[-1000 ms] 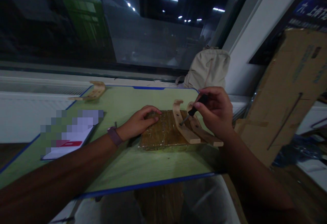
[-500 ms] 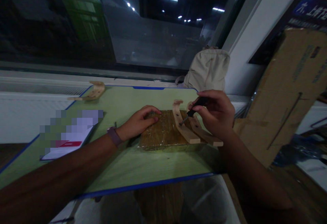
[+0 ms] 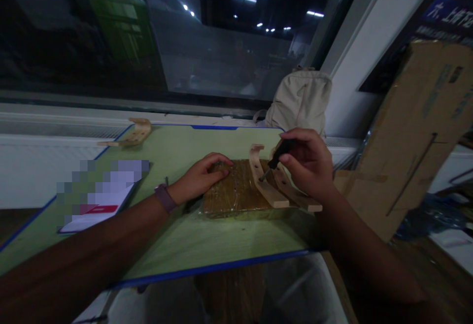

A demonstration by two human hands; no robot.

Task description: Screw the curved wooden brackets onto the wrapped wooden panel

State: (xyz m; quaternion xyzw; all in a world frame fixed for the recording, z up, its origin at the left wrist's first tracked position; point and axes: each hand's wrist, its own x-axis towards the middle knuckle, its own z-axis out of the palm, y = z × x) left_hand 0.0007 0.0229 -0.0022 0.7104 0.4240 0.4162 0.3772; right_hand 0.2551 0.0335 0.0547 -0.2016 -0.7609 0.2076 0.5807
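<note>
A brown wooden board (image 3: 236, 191) wrapped in clear film lies on the green table (image 3: 177, 245). Two pale curved wooden pieces (image 3: 264, 181) rest on its right half. My left hand (image 3: 201, 176) lies on the board's left end, fingers curled down and pressing on it. My right hand (image 3: 308, 164) is closed round the black handle of a small screwdriver (image 3: 275, 159). The screwdriver's tip touches the nearer curved piece.
Another curved wooden piece (image 3: 129, 134) lies at the table's far left corner. A booklet (image 3: 99, 196) sits left of my forearm. A beige backpack (image 3: 301, 100) stands behind the table, and a large cardboard box (image 3: 414, 132) leans at the right.
My right hand has shifted slightly around the screwdriver handle, as if turning it. The left hand and the board have stayed put.
</note>
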